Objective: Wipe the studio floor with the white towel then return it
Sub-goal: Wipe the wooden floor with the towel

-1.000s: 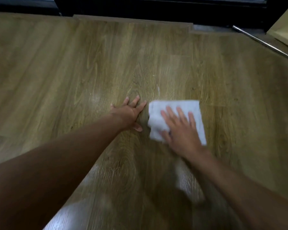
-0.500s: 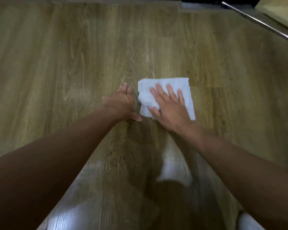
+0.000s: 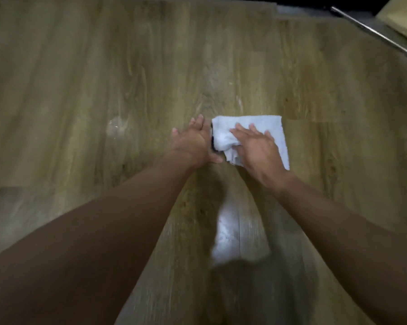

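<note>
Wood-grain plank floor (image 3: 80, 90) fills the view; a metal rod (image 3: 373, 34) crosses the far right corner. The white towel (image 3: 263, 124) lies at centre, long axis left-right, its left end bunched. The right hand (image 3: 256, 148) presses it with straight fingers. The left hand (image 3: 193, 141) rests flat just left of it.

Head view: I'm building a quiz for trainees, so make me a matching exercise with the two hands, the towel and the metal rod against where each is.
1 left hand
2 right hand
3 white towel
4 metal rod

A top right corner
B pressed flat on the towel
C on bare floor, left of the towel
D spread on the floor under a hand

Pairs: 1-C, 2-B, 3-D, 4-A
</note>
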The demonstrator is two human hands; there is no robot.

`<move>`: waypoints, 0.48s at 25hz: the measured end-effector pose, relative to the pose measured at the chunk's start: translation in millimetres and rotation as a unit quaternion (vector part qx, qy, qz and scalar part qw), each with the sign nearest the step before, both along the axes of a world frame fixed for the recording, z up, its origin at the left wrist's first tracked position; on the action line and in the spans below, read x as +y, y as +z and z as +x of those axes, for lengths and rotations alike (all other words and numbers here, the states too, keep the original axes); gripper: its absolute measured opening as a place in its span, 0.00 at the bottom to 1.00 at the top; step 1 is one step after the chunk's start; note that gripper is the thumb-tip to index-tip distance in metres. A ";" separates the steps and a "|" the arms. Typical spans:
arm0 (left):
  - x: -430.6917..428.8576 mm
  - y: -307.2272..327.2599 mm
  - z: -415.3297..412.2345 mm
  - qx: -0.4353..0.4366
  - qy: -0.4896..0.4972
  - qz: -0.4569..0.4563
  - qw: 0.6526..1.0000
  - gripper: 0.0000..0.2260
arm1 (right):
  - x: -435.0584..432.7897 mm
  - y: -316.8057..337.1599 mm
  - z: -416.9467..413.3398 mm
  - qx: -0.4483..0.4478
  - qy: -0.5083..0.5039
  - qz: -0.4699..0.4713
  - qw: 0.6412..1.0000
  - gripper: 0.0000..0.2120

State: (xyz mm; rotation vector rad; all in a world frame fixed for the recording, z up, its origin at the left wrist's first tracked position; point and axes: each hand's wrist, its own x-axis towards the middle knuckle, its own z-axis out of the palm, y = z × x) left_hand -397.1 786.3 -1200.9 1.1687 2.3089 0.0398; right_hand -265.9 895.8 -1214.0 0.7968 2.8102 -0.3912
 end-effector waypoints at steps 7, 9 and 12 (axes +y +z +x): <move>-61.5 7.0 -4.8 0.028 0.010 -0.015 0.999 0.37 | 1.5 52.7 28.4 0.336 -0.255 -0.559 0.714 0.12; -74.8 14.8 -6.9 0.007 0.014 -0.047 0.999 0.38 | 24.5 60.6 34.7 0.289 -0.306 -0.491 0.763 0.22; -82.3 21.5 -6.1 -0.012 0.000 -0.071 0.997 0.40 | 28.9 39.1 39.4 0.238 -0.284 -0.209 0.905 0.28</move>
